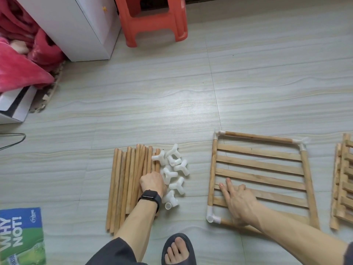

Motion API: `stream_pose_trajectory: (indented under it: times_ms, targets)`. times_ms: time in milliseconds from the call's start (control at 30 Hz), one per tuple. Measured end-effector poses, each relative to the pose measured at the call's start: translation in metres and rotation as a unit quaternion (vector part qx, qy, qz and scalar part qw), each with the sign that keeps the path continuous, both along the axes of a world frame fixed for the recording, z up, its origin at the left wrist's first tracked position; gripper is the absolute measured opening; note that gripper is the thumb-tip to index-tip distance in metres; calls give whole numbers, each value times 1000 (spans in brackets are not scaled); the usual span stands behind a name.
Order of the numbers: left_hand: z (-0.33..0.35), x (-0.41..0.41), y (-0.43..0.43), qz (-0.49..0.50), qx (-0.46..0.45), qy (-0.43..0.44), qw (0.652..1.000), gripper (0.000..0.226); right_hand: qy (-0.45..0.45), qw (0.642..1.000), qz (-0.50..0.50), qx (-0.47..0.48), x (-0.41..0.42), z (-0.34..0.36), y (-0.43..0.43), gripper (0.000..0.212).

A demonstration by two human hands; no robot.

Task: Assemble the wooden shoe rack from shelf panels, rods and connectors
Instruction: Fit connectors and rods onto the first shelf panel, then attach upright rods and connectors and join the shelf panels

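Fingers of the left hand (152, 183) are being folded down onto the pile of rods (126, 188), just beside the loose connectors (172, 175). Whether a single rod is being enclosed cannot be told, since the fingertips are being hidden by the hand itself. Nothing is being gripped by the right hand (238, 199): two straight fingers (229, 185) are being pressed on the slats of the shelf panel (261, 165), which is lying flat on the floor (248, 92), apart from the pile and to its right.

A rod is probably being chosen for an upright socket at a panel corner. One rod is best being drawn from the top of the pile, so that the others are not being rolled away. The panel should be being held down while the rod is being lined up straight with the socket and pushed fully home.

Roughly eleven rods are being counted in the pile, though some are being overlapped. Seven loose connectors are being counted. Three more are being seen on the panel's corners, the fourth corner being covered by the right forearm. About five slats are being counted. Further panels (342, 178) are being stacked at the right edge, too cropped for counting.
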State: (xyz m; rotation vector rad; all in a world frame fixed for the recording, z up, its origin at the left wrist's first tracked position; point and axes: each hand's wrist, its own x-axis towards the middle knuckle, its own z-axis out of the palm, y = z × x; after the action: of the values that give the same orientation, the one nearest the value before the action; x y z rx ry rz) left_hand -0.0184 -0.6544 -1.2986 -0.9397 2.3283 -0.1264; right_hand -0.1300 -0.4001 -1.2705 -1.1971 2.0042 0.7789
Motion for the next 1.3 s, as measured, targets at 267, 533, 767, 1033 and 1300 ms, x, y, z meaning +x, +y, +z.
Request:
stream_pose_trajectory:
  times_ms: [267,533,767,1033,1300]
  targets:
    - [0,0,-6,54,12,-11,998,15,8,1000,5,-6,2,-2,1,104]
    - [10,6,-5,95,52,-18,994,21,9,1000,6,3,5,-3,1,102]
    - [59,11,-24,103,60,121,986,40,-77,993,-90,12,-11,6,-9,96]
    - [101,-64,50,-198,178,278,923,27,-305,606,-540,-499,-80,86,-30,83]
    - [24,-122,107,-148,241,231,931,75,34,655,-462,-597,-131,108,16,50]
